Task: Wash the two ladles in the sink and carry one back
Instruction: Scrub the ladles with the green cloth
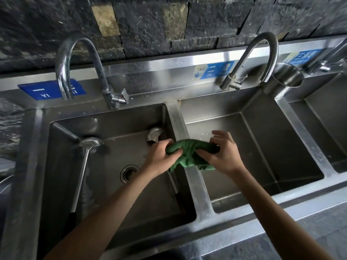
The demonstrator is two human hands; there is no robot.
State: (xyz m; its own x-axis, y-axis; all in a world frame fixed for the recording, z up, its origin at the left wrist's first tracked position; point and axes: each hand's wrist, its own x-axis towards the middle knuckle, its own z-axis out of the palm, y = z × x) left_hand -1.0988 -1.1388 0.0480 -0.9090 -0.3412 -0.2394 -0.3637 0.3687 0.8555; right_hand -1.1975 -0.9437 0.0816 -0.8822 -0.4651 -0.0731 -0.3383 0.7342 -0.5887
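Note:
Two steel ladles lie in the left sink basin (pixel 112 218). One ladle (pixel 82 171) leans along the basin's left wall, bowl up at the far corner, dark handle toward me. The other ladle (pixel 155 135) has its bowl at the far right of the basin, and its handle runs toward me along the right wall. Both my hands hold a green cloth (pixel 189 154) above the divider between the basins. My left hand (pixel 159 156) grips its left end. My right hand (pixel 222 154) grips its right end.
A curved faucet (pixel 82 72) stands behind the left basin, another faucet (pixel 262 59) behind the middle basin (pixel 262 156). A third basin (pixel 326 119) lies at the right. A drain (pixel 129 173) sits in the left basin floor. Dark stone wall behind.

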